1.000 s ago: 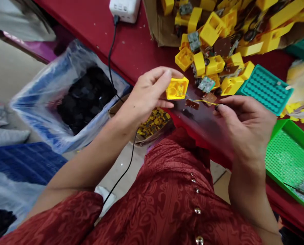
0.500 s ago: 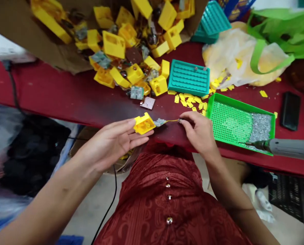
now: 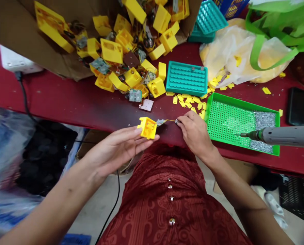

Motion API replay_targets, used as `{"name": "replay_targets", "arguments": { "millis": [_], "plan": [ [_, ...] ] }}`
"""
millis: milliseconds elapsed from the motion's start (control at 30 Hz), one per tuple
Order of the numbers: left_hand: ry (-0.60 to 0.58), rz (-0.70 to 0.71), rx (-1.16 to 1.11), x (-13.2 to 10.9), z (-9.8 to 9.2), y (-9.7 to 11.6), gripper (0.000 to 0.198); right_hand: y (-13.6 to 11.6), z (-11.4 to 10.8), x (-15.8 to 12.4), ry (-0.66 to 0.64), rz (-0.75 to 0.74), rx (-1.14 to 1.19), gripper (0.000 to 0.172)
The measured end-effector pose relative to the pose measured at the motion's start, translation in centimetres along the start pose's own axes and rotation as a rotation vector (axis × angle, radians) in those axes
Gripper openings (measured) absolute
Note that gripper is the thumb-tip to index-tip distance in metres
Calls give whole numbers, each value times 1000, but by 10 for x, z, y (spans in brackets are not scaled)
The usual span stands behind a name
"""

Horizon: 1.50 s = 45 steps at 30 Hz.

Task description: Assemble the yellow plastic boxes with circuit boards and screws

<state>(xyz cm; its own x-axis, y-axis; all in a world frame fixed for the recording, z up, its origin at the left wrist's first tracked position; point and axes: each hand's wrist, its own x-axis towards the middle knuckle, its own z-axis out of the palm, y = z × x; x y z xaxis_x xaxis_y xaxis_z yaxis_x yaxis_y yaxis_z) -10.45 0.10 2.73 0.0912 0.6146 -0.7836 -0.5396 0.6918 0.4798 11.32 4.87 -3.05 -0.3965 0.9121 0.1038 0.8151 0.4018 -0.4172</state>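
My left hand [image 3: 123, 144] grips a small yellow plastic housing [image 3: 148, 128] between thumb and fingers, its hollow side facing up and toward the right. Beside the housing hangs a small grey-green circuit board [image 3: 160, 122], joined by thin yellow wires [image 3: 170, 120] to a little dark round part [image 3: 176, 121]. That part is pinched in the fingertips of my right hand [image 3: 194, 131], so the wires stretch between both hands. Whether the board touches the housing I cannot tell. Both hands are above the front edge of the red-covered table [image 3: 100, 112].
A cardboard box [image 3: 62, 66] spills yellow housings with boards at the back. Nearby are a teal tray [image 3: 187, 79], loose yellow pieces [image 3: 190, 101], and a green tray [image 3: 225, 119] of small metal screws. An electric screwdriver [image 3: 287, 136] reaches over it. A phone [image 3: 297, 106] lies right.
The yellow housing has turned in my left hand and now sits tilted more upright. My right hand still pinches the wired part and has shifted slightly; the whole view has moved a little.
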Motion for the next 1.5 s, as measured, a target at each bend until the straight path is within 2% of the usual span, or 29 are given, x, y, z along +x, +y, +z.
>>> {"name": "replay_targets", "arguments": {
  "millis": [200,300,400,533,600,867,1167,1267,1367,1500],
  "plan": [
    [-286,-174,-124,5,-9,-4,19,-6,-16,10,6,-4,-32,25],
    [-379,-126,-190,10,-6,-2,22,-9,-28,13,31,1,-28,21],
    [-421,11,-230,19,-1,-4,25,-13,-41,10,39,28,99,12],
    [-404,135,-215,31,6,-17,43,-24,-47,1,31,71,445,6],
    [-393,154,-203,35,8,-25,47,-31,-46,-1,38,57,508,6],
    [-385,264,-54,35,7,-37,48,-40,-33,-7,91,-90,327,10],
    [-358,311,103,34,5,-38,63,-41,-32,-11,120,-138,180,15],
    [-371,301,100,32,5,-37,63,-39,-33,-11,98,-148,225,15],
    [-370,272,51,30,9,-38,61,-39,-30,-12,131,-193,188,17],
    [-295,279,-17,31,18,-39,52,-40,-21,-15,194,-231,106,18]
  ]
}}
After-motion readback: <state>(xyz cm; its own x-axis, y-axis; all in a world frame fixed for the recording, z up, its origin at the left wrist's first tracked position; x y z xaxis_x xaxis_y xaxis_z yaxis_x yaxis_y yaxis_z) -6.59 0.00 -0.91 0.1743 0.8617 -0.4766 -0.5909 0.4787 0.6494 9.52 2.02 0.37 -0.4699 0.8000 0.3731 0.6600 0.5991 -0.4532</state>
